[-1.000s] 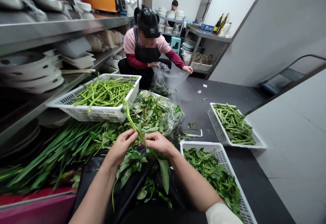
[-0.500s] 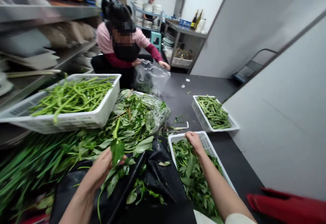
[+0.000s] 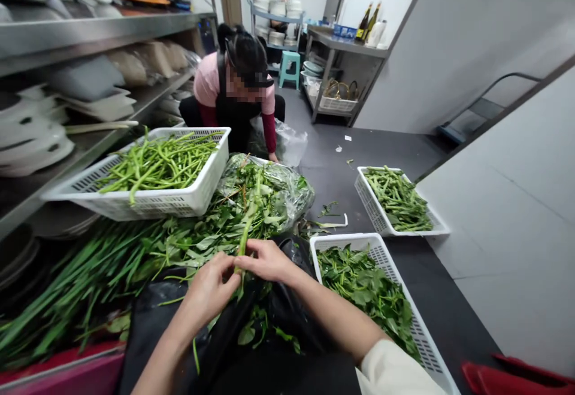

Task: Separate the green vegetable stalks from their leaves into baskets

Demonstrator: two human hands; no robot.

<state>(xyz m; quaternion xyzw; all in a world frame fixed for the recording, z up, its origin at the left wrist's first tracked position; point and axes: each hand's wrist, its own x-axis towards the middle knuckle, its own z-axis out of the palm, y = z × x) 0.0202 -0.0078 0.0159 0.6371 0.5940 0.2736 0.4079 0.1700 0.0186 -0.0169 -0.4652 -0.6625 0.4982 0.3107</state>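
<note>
Both hands meet over my lap on one green vegetable stem point(image 3: 245, 233), which points up and away from me. My left hand point(image 3: 214, 284) pinches its lower end. Just beside it, my right hand point(image 3: 265, 260) grips the same stem between thumb and fingers. Beneath them, a black apron point(image 3: 157, 317) carries loose leaves point(image 3: 258, 329). A heap of leafy greens point(image 3: 211, 233) lies beyond the hands, partly in a clear plastic bag point(image 3: 299, 194). To my right stands a white basket point(image 3: 422, 323) with picked leaves point(image 3: 363, 287) in it.
Left, a white basket point(image 3: 179, 203) holds green stems, with long green stalks point(image 3: 76, 287) below it. Another white basket point(image 3: 381, 218) of cut stems stands by the wall at right. A co-worker point(image 3: 242, 77) crouches ahead. Metal shelves point(image 3: 135, 26) hold dishes.
My right hand has left the leaf basket and come over to the stem at my left hand. The co-worker has bent lower, with an arm reaching down to the floor.
</note>
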